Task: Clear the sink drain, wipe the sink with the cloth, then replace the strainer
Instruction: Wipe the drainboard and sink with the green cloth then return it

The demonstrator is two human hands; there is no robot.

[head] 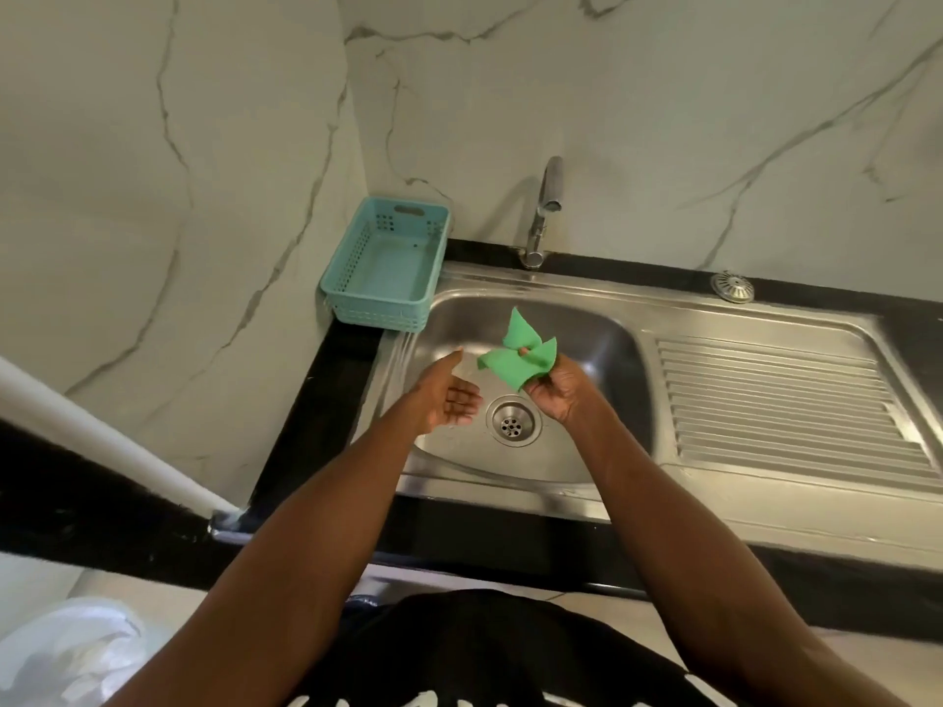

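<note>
1. The right hand (553,395) pinches a green cloth (518,357) above the sink (602,339).
2. The left hand (451,395) is open, palm up, beside the cloth.
3. The drain (512,419) sits between the hands, lower down.
4. The strainer (733,286) lies on the black worktop (816,293), behind the sink.
5. A blue basket (357,293) stands left of the tap (543,211).

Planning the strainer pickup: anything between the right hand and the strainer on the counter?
Head view: between the right hand holding the green cloth and the strainer lie only the bare basin wall and sink rim. The ribbed drainboard sits nearer.
</note>
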